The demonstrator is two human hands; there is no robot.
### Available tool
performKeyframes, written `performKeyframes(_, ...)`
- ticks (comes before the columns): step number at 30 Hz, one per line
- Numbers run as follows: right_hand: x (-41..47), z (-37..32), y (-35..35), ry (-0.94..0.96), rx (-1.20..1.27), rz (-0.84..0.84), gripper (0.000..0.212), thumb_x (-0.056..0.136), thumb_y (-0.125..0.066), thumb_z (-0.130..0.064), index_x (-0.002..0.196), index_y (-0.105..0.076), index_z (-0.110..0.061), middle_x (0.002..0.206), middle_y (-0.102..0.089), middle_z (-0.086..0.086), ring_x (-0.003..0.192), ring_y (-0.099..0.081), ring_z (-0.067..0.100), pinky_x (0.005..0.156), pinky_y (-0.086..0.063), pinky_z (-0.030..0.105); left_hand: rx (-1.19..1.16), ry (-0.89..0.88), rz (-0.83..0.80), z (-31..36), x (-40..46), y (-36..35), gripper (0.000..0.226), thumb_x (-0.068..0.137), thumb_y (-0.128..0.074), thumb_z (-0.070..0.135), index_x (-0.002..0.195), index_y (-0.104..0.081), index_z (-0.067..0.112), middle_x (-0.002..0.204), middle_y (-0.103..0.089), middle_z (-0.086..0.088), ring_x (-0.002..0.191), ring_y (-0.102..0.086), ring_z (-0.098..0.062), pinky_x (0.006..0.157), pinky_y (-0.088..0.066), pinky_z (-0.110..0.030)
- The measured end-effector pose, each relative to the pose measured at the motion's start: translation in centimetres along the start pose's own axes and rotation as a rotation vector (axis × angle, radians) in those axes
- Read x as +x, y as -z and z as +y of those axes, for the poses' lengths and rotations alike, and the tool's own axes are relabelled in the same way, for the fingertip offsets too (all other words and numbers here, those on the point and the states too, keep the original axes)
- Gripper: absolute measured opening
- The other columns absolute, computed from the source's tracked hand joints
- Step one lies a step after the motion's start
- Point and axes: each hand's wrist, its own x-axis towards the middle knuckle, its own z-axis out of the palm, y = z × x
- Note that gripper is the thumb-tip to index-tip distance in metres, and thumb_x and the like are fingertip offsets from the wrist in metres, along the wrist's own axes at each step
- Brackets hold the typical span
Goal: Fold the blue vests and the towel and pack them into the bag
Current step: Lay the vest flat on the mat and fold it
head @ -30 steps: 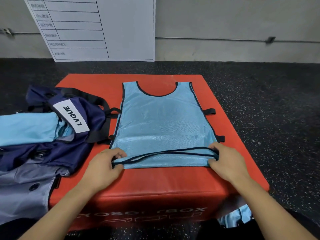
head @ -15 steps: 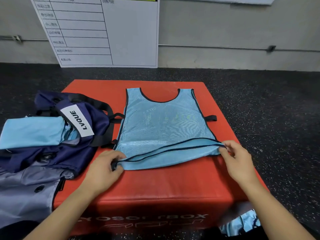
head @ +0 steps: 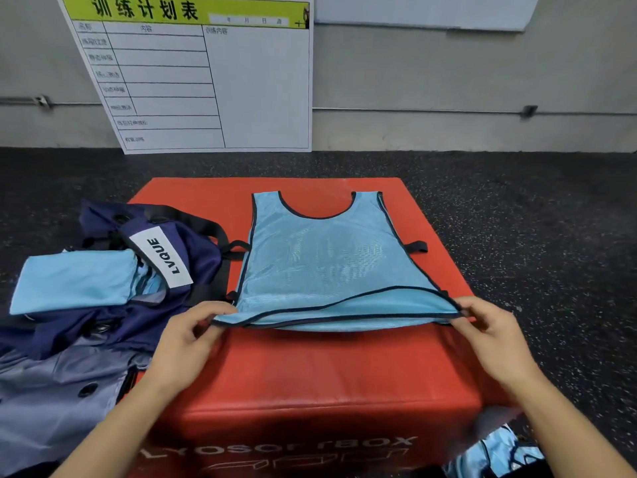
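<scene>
Pinching the two bottom corners of the vest (head: 327,267), we hold its hem lifted just off the red box (head: 310,381), and the whole garment stretches away from our grip toward the wall, neckline at the far end. Starting at the left, the navy bag (head: 193,270) lies slumped half on the box and half on the floor, its mouth turned toward us, with a folded light blue piece (head: 76,284) already sticking out of it; whether that piece is a vest or the towel we cannot tell. Next, our left hand (head: 186,339) grips the near left corner of the hem between thumb and fingers, just beside the bag's edge. The vest's long axis runs from us to the far side of the box, straight between the hands, its upper half flat on the red surface. Our right hand (head: 489,339) pinches the near right corner in the same way, so the hem hangs taut across the width. We judge that the fold will carry this near edge forward, away from us, to meet the shoulders. Both hands sit equally near the hem; the left is nearer the bag for packing. More blue fabric (head: 496,453) shows at bottom right, below the box.
</scene>
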Motion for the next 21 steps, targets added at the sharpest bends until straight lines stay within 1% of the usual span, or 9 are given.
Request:
performKeyframes(2,-0.1,-0.1,0.2,-0.001,0.059,-0.048,0.038,0.09,-0.07,0.002,0.101,-0.075,-0.034,0.088,-0.075,0.0,0.078,-0.061,0.01,0.077,-0.047,0.021,-0.094,0.05,-0.003,0.5,0.0,0.4,0.032,0.09,-0.065,-0.01,0.102,-0.077,0.018,0.097,-0.076,-0.004,0.086,-0.068,-0.019,0.079,-0.048,-0.019)
performKeyframes(5,-0.7,-0.1,0.5,-0.048,0.134,-0.146,0.03,0.09,-0.07,-0.002,0.101,-0.077,-0.03,0.085,-0.071,0.012,0.075,-0.058,0.012,0.072,-0.046,0.022,-0.229,0.104,-0.053,0.7,-0.4,0.6,0.027,0.094,-0.063,-0.003,0.107,-0.074,0.018,0.099,-0.076,-0.008,0.086,-0.065,-0.011,0.08,-0.048,-0.015)
performKeyframes(7,-1.2,-0.2,0.7,-0.086,0.167,-0.216,0.023,0.09,-0.07,-0.004,0.098,-0.078,-0.023,0.09,-0.073,0.014,0.08,-0.061,0.011,0.075,-0.047,0.021,-0.267,0.141,-0.098,0.6,-0.7,0.8,0.016,0.093,-0.068,0.014,0.108,-0.072,0.018,0.094,-0.074,-0.016,0.082,-0.059,-0.012,0.079,-0.046,-0.021)
performKeyframes(9,-1.7,-0.5,1.0,-0.145,0.219,-0.296,0.014,0.091,-0.068,-0.007,0.096,-0.078,-0.015,0.092,-0.075,0.015,0.083,-0.064,0.011,0.076,-0.049,0.02,-0.254,0.182,-0.155,0.5,-1.0,1.1,0.025,0.092,-0.074,0.03,0.112,-0.07,0.015,0.079,-0.066,-0.023,0.074,-0.049,-0.019,0.072,-0.039,-0.03)
performKeyframes(12,-2.0,-0.7,1.1,-0.227,0.282,-0.323,0.014,0.094,-0.064,-0.009,0.096,-0.077,-0.005,0.091,-0.076,0.009,0.085,-0.064,0.01,0.076,-0.049,0.015,-0.248,0.211,-0.161,0.5,-1.5,1.1,0.01,0.095,-0.069,0.015,0.105,-0.07,0.013,0.058,-0.042,-0.009,0.054,-0.031,-0.014,0.05,-0.025,-0.023)
performKeyframes(15,-1.5,-0.3,0.1,-0.283,0.281,-0.186,0.03,0.085,-0.072,-0.038,0.095,-0.078,-0.01,0.082,-0.072,0.01,0.077,-0.059,0.009,0.067,-0.047,0.014,-0.169,0.264,-0.082,0.0,-1.4,0.5,0.01,0.096,-0.065,0.005,0.104,-0.067,0.012,0.049,-0.042,-0.001,0.045,-0.025,-0.01,0.043,-0.019,-0.02)
performKeyframes(17,-1.2,0.7,-0.4,-0.281,0.196,-0.122,0.05,0.07,-0.08,-0.063,0.093,-0.076,-0.018,0.063,-0.054,0.007,0.064,-0.045,0.014,0.055,-0.037,0.021,-0.104,0.29,-0.065,-0.4,-1.4,-0.1,0.008,0.096,-0.066,0.009,0.105,-0.066,0.01,0.048,-0.046,0.005,0.044,-0.027,-0.007,0.043,-0.023,-0.018)
performKeyframes(19,-1.0,1.5,-0.6,-0.307,0.124,-0.146,0.035,0.076,-0.083,-0.048,0.095,-0.073,-0.02,0.058,-0.042,-0.002,0.066,-0.036,0.017,0.056,-0.028,0.029,-0.08,0.312,-0.065,-0.6,-1.5,-0.5,0.01,0.096,-0.067,0.014,0.105,-0.065,0.01,0.048,-0.051,0.006,0.045,-0.031,-0.006,0.044,-0.026,-0.016)
performKeyframes(21,-1.0,1.7,-0.5,-0.356,0.097,-0.184,0.021,0.087,-0.079,-0.023,0.104,-0.07,-0.016,0.056,-0.045,-0.008,0.068,-0.04,0.019,0.059,-0.032,0.029,-0.106,0.305,-0.118,-0.3,-1.9,-0.4,0.021,0.094,-0.07,0.03,0.111,-0.065,0.018,0.054,-0.054,0.004,0.052,-0.036,-0.011,0.049,-0.029,-0.02)
